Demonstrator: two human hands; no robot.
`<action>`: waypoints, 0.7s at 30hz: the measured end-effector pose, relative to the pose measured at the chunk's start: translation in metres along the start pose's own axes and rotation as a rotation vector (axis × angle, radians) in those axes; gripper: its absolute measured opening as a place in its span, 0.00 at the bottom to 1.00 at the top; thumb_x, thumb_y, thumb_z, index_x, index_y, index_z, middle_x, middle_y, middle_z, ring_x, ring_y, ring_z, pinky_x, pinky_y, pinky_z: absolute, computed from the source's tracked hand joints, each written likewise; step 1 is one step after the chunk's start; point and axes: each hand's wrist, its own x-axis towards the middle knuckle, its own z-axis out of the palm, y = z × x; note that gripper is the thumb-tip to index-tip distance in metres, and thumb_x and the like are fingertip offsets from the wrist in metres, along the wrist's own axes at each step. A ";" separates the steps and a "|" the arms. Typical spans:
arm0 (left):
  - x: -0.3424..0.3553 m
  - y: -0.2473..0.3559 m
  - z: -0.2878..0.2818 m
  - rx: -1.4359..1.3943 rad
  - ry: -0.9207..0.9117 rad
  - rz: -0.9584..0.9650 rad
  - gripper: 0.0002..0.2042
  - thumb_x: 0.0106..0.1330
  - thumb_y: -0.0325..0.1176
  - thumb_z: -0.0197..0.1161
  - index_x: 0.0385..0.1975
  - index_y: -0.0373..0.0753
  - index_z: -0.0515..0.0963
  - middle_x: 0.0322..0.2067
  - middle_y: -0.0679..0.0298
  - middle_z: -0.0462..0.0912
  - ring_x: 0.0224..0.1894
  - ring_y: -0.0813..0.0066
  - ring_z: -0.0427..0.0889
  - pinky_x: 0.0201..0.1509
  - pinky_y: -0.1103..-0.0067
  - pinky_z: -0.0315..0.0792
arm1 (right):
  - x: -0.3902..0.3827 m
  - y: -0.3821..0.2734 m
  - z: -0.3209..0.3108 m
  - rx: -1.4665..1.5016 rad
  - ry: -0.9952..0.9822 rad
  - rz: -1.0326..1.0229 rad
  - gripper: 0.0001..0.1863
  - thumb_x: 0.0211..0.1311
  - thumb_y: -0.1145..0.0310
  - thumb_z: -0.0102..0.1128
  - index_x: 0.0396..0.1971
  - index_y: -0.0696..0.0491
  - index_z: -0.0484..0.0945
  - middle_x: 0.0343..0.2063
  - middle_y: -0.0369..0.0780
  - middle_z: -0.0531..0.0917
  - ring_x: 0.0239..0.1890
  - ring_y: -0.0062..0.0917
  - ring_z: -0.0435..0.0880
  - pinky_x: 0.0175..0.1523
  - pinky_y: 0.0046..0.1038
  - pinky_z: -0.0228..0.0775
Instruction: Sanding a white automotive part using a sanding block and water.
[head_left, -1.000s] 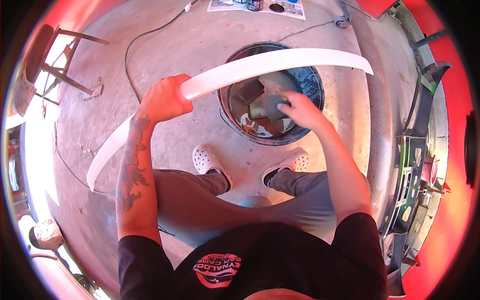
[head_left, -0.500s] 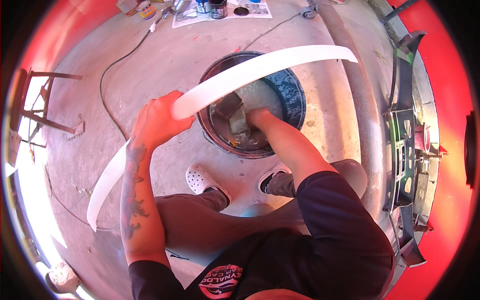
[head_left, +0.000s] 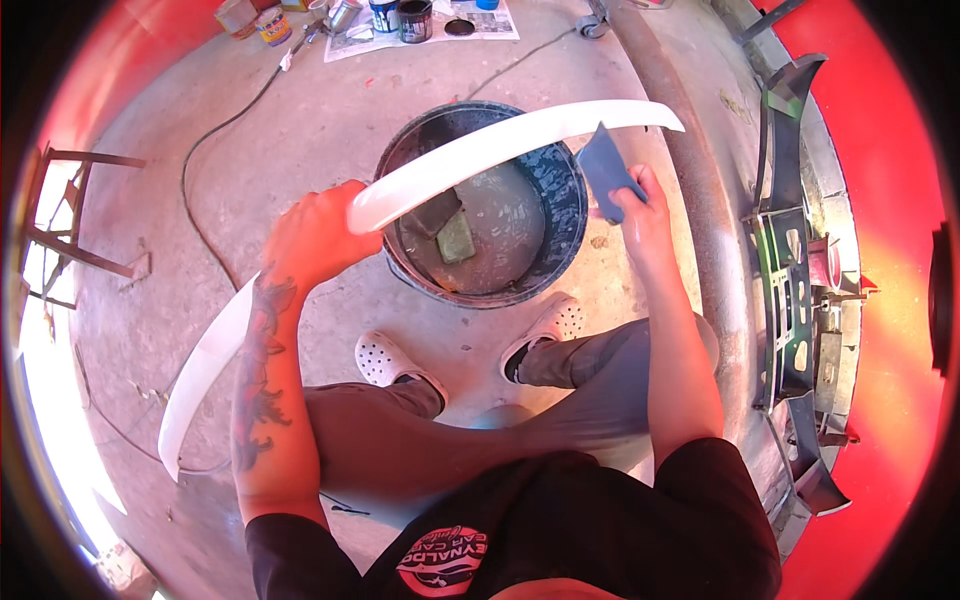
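Observation:
My left hand [head_left: 318,232] is closed round a long, curved white car trim strip [head_left: 510,140], which arches over a black bucket [head_left: 572,215]. The strip's lower end passes behind my left forearm. In my right hand [head_left: 646,212], raised at the bucket's right side, is a dark grey sheet of sandpaper [head_left: 606,172], pinched between thumb and fingers. Its upper tip comes close to the underside of the strip. Cloudy water [head_left: 500,215] fills the bottom of the bucket. A greenish block [head_left: 456,238] and a darker block [head_left: 432,214] lie in it.
Paint cans [head_left: 415,22] stand on newspaper [head_left: 490,28] at the far side. A hose [head_left: 188,170] runs across the concrete floor on the left, near a metal stand [head_left: 85,240]. Along the right leans a dark bumper-like frame [head_left: 785,300]. My clogs [head_left: 385,360] are just before the bucket.
My right hand has come up out of the bucket and moved right, now with the sandpaper in it. My left hand keeps its hold on the trim strip. The view has shifted slightly.

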 end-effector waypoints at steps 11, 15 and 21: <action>-0.008 0.008 0.006 0.062 -0.048 0.000 0.18 0.52 0.37 0.66 0.44 0.42 0.83 0.36 0.51 0.87 0.42 0.47 0.85 0.48 0.62 0.78 | -0.073 0.023 0.159 -1.064 -0.376 -0.867 0.42 0.66 0.41 0.57 0.74 0.50 0.61 0.76 0.40 0.59 0.78 0.38 0.55 0.76 0.61 0.40; -0.009 0.002 0.005 0.046 -0.047 0.001 0.17 0.52 0.37 0.65 0.43 0.42 0.83 0.36 0.50 0.87 0.42 0.47 0.85 0.48 0.62 0.78 | -0.011 0.023 0.096 -1.266 -0.128 -0.578 0.46 0.67 0.37 0.53 0.77 0.49 0.54 0.78 0.40 0.54 0.80 0.37 0.49 0.76 0.59 0.45; -0.004 0.006 0.008 0.046 -0.069 0.026 0.18 0.50 0.40 0.67 0.41 0.42 0.83 0.35 0.52 0.87 0.42 0.49 0.86 0.48 0.61 0.78 | -0.052 0.019 0.135 -1.168 -0.173 -0.726 0.42 0.67 0.42 0.57 0.72 0.53 0.61 0.74 0.43 0.61 0.76 0.38 0.58 0.71 0.59 0.54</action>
